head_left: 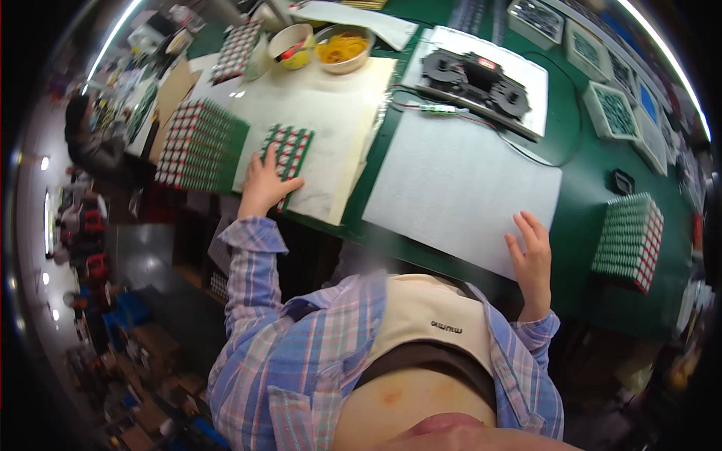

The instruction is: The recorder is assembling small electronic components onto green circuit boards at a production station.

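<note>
My left hand lies over a small flat piece with a green, white and red checked pattern. Its fingers are spread on the piece and the thumb stretches out to the right; whether it grips an edge I cannot tell. Just left of it stands a tall block of stacked pieces with a similar pattern and green sides. My right hand is apart from everything, fingers loosely spread and holding nothing, by the right edge of a white sheet.
A black device with two round parts sits on a white board, wired to a small green circuit board. Another green stack stands at right. Bowls and parts bins line the back. A person is far left.
</note>
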Demonstrator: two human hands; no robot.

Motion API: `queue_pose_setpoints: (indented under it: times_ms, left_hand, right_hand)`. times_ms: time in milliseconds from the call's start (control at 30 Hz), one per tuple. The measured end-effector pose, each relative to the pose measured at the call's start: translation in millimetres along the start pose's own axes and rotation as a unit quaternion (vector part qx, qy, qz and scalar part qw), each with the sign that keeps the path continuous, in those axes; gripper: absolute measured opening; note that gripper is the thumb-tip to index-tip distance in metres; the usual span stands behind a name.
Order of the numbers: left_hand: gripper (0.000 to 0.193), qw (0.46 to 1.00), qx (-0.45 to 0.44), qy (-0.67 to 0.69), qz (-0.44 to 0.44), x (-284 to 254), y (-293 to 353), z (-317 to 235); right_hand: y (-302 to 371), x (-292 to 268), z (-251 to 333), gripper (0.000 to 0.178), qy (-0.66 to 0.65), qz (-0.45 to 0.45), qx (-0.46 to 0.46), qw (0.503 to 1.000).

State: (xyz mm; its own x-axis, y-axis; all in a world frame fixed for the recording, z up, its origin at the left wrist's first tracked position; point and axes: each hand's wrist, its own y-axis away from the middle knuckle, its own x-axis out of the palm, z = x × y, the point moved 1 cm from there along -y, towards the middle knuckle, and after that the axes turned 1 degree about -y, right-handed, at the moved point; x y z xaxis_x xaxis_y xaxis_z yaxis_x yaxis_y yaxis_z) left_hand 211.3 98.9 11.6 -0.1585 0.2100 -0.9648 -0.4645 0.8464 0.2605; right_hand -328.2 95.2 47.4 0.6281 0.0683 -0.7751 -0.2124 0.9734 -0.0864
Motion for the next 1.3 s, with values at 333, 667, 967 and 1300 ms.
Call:
queue_pose_setpoints:
  times_ms: [333,667,967,1300]
  left_hand:
    - [0.064,0.976,0.183,0.12,0.017,-63.2,54.2,-68.5]
    - [0.067,0.932,0.345,0.104,0.044,-73.5,86.6,-115.8]
    - [0.069,0.92,0.363,0.107,0.104,-76.7,96.3,-133.9]
    - [0.068,0.875,0.457,0.115,0.108,-67.7,109.1,-159.6]
  right_hand:
    - [-7.4,-167.9,-69.1,0.06,0.251,-0.302,0.007,0.92]
    - [-15.0,-197.9,-109.3,0.065,0.358,-0.181,0.256,0.879]
    - [-11.3,-221.3,-147.3,0.049,0.242,-0.229,0.129,0.934]
    - [-15.5,-239.6,-107.7,0.04,0.382,-0.212,0.074,0.897]
